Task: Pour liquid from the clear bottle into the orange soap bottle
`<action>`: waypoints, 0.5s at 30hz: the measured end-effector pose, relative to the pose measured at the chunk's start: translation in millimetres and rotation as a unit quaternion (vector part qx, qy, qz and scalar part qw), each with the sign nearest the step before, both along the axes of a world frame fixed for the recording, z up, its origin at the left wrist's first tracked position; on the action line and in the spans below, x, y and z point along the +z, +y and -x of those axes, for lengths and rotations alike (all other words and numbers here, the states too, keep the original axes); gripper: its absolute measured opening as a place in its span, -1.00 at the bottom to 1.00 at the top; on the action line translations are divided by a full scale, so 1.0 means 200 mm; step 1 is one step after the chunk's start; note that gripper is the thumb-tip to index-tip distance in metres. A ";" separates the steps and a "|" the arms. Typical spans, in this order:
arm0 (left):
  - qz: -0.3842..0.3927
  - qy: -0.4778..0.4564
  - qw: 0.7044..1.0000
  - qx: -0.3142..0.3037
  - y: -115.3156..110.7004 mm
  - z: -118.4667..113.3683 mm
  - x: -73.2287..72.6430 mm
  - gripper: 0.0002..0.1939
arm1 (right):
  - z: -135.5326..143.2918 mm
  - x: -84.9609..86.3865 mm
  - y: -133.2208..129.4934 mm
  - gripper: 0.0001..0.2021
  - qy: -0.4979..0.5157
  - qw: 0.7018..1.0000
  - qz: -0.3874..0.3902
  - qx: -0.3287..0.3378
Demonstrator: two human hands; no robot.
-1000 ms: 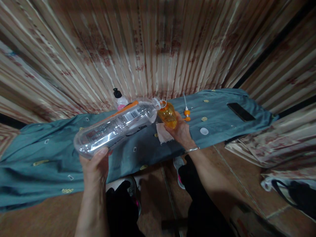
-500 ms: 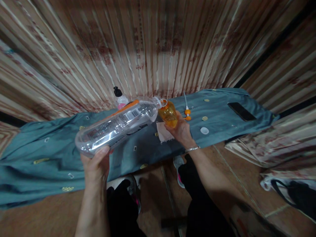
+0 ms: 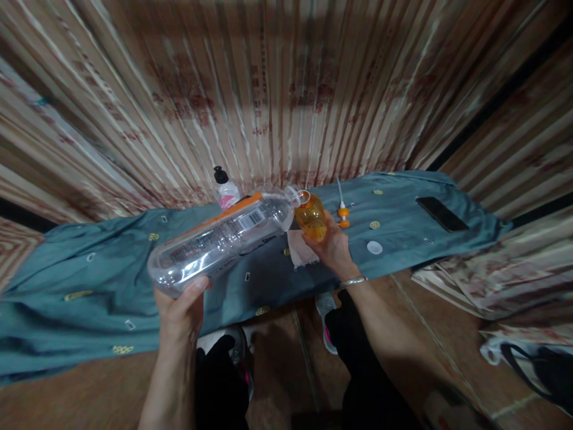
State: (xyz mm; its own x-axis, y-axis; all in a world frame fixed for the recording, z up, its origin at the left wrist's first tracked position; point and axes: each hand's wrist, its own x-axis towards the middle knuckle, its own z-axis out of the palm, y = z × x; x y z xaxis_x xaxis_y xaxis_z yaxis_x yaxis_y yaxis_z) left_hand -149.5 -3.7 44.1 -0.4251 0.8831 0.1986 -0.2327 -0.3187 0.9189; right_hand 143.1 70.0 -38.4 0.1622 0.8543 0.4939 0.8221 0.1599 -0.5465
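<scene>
My left hand is closed around the base of a large clear plastic bottle with an orange-edged label. The bottle is tilted, its neck pointing right and up. Its mouth meets the opening of a small amber bottle; whether the rims touch I cannot tell. My right hand grips the amber bottle, which leans toward the big one and has some liquid low inside. Under the amber bottle lies a pale cloth. Right of it are an orange-and-white pump head with its tube and a white round cap.
A teal patterned cloth covers the narrow table. A pump bottle with a black top stands at the back. A black phone lies to the right. Patterned curtains hang behind, and a black bag is at lower right.
Both bottles and both hands appear slightly lower and further right, along with the whole scene as the view shifts. The two bottles keep their mouth-to-mouth position.
</scene>
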 end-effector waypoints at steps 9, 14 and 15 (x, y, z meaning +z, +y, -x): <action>-0.002 0.009 1.000 0.013 -0.03 0.00 0.00 -0.51 | 0.00 -0.02 0.01 -0.23 -0.001 1.000 0.001 -0.005; 0.001 0.025 0.999 0.027 -0.04 0.00 0.02 -0.48 | 0.00 -0.02 0.03 -0.27 0.001 1.000 -0.010 0.010; 0.002 0.032 0.999 0.028 -0.05 0.00 0.02 -0.47 | 0.01 -0.03 0.03 -0.27 0.001 1.000 -0.012 0.009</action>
State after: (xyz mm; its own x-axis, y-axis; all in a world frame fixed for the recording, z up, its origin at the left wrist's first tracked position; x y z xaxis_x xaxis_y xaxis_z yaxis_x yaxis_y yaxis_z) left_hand -148.7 -12.7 48.2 -0.4602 0.8592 0.2236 -0.1549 -0.3257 0.9327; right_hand 141.9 76.3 -43.7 0.1471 0.8449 0.5143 0.8177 0.1887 -0.5439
